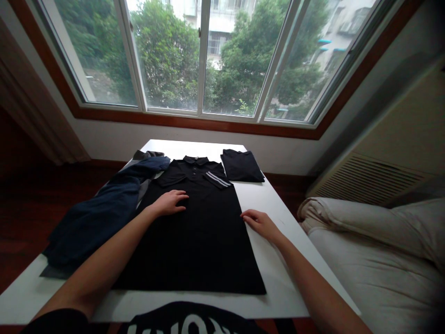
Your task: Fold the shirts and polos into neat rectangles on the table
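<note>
A black polo shirt (198,241) lies spread out, front up, with its collar at the far end and its hem towards me. Both sleeves are turned in over the chest, and the right one shows white stripes at its cuff. My left hand (170,202) is on the upper left of the shirt, fingers apart and stretched out. At the shirt's right side edge, my right hand (260,223) has its fingers closed in a pinch on the cloth.
A white table (278,208) carries the shirt. Dark blue and grey clothes (100,218) are heaped along its left side. A folded dark garment (242,165) lies at the far right corner. A beige sofa (375,250) stands right, below a window (201,60) wall.
</note>
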{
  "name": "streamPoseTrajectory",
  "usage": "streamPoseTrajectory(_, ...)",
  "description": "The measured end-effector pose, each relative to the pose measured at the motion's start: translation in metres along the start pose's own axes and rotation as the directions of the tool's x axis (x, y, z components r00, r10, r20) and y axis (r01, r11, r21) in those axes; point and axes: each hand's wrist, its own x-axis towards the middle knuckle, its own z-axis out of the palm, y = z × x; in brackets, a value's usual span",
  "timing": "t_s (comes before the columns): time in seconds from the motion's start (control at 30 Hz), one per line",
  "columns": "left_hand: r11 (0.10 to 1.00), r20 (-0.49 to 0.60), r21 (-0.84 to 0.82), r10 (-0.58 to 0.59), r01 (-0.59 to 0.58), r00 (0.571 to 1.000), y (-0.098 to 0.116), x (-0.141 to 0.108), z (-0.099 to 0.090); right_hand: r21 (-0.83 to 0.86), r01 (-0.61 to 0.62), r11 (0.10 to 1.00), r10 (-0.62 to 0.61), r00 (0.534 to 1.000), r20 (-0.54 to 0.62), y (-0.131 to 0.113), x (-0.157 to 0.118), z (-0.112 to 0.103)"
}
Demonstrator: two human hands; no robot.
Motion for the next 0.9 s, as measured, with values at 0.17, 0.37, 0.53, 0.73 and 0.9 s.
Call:
streamPoseTrajectory(0.17,0.971,-0.098,0.102,-0.207,0.217,0.973,0.015,0.001,0.009,-0.008,-0.001,1.0,0.001,1.0,-0.005,-0.002,-0.001,-0.001)
streamPoseTrajectory(0.37,0.932,-0.165,0.165,-0.298,0.324,0.94,0.023,0.001,0.015,0.002,0.006,1.0,-0.006,1.0,0.002,-0.004,-0.001,-0.001)
streamPoseTrajectory(0.53,0.987,-0.113,0.127,-0.083,0.097,0.99,0.016,0.001,0.011,0.0,0.005,1.0,-0.005,1.0,0.012,-0.003,-0.001,-0.001)
streamPoseTrajectory(0.73,0.984,-0.045,0.011,0.178,-0.178,0.983,0.0,0.006,0.009,0.02,-0.005,1.0,0.005,1.0,0.005,-0.001,0.0,-0.001)
streamPoseTrajectory(0.9,0.988,-0.081,0.003,0.153,-0.154,0.985,-0.005,0.006,0.012,0.01,-0.004,1.0,0.004,1.0,0.011,-0.002,-0.001,-0.001)
